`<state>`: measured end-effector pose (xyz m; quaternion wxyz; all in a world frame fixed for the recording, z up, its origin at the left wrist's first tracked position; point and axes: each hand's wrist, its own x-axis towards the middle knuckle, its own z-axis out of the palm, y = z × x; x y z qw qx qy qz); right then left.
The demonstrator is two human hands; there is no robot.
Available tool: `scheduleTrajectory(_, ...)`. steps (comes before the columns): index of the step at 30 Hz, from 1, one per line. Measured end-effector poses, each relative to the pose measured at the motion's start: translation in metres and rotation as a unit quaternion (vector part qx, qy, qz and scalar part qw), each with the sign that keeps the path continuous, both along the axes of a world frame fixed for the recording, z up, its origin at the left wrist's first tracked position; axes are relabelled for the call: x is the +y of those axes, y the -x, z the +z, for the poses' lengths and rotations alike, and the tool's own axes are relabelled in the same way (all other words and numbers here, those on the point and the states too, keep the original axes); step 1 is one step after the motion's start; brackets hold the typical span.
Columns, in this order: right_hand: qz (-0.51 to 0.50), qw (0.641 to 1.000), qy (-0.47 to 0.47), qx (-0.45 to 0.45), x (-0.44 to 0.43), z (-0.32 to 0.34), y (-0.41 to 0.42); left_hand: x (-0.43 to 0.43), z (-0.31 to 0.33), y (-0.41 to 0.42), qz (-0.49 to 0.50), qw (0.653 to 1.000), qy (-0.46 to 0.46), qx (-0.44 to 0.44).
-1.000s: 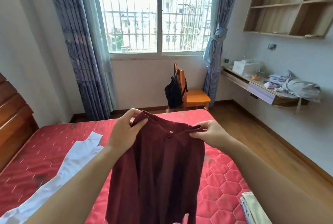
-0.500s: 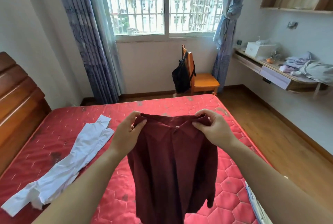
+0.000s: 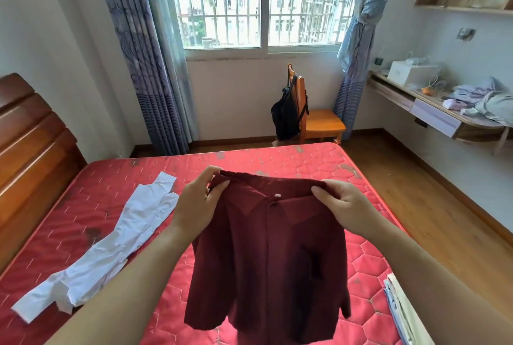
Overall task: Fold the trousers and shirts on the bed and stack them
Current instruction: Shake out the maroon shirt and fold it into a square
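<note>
Shirt (image 3: 266, 261), dark red: hangs in the air over the bed (image 3: 369, 267), collar up, hem loose and nearest. Just right of the hem, at the bed's near edge: a folded pile (image 3: 399, 308). Pinched at both shoulders, left hand (image 3: 194, 205) clamped on one, right hand (image 3: 347, 205) on the other. Likely trouble from here: lowered carelessly, traps a sleeve underneath and creases; swung right, drags the pile askew. Farther off, left on the bed: white trousers (image 3: 111, 247), flat, not yet folded.
</note>
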<state>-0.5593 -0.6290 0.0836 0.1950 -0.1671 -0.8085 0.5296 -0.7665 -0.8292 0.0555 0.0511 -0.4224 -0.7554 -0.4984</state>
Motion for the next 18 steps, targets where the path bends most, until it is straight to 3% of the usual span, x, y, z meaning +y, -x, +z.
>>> scheduleTrajectory(5, -0.165, 0.975, -0.138, 0.064, 0.003, -0.011, 0.007, 0.005, -0.001, -0.001, 0.009, 0.999, 0.024, -0.026)
scheduleTrajectory(9, -0.203, 0.969, -0.130, 0.058, 0.006, -0.010, 0.017, 0.008, 0.001, 0.001, 0.015, 0.998, 0.018, -0.052)
scheduleTrajectory(13, -0.071, 0.997, 0.017, -0.018, 0.003, -0.011, 0.017, 0.001, -0.004, 0.006, 0.030, 0.998, 0.046, -0.030)
scheduleTrajectory(18, 0.057, 0.993, 0.107, -0.001, 0.007, -0.006, 0.004, -0.002, -0.009, 0.008, 0.056, 0.998, 0.032, 0.003)
